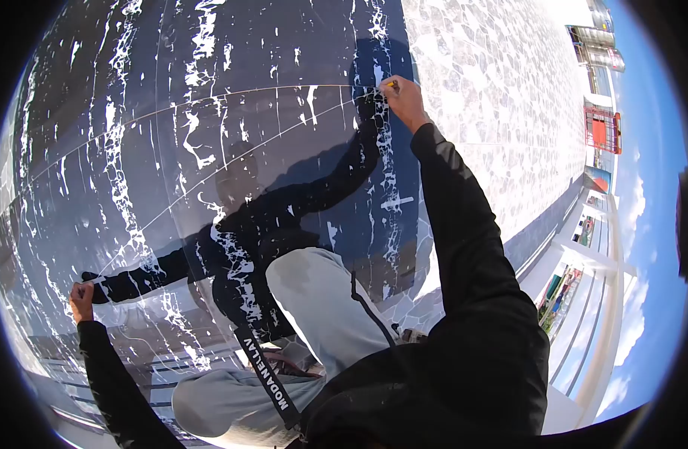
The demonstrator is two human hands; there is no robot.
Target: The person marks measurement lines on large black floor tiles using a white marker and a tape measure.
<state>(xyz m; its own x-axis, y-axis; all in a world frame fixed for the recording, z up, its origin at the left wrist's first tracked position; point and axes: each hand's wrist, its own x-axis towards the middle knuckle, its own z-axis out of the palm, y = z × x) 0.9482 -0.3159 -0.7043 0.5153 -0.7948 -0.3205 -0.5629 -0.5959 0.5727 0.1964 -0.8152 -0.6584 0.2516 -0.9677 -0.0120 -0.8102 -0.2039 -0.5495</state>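
Black slab (284,63), glossy and streaked with white veins, lies flat in front of the crouching person and spreads ahead of the knees and well out to the left. Its right edge runs as a fairly straight border beside pale paving (494,97), whose irregular stone pattern stretches away broadly on that side, giving the right arm wide room.

The right hand (405,99) is down at that border, fingers curled and pinched around a small yellow object (391,84); what kind of object is too small to tell. The left hand (81,301) is far across on the opposite side, low over the slab, its fingers drawn together; whether it grips anything cannot be told. One thin pale line slants over the dark surface from near the left hand to near the right, and another bows above it toward the far left; whether either is string or a mark is unclear.

Between the widely spread arms, the slab carries a dark shadow and reflection. Grey trousers (314,299) and a lettered strap (268,378) fill the near side, close to the slab. A white railing (595,262) stands well apart, beyond the paving.
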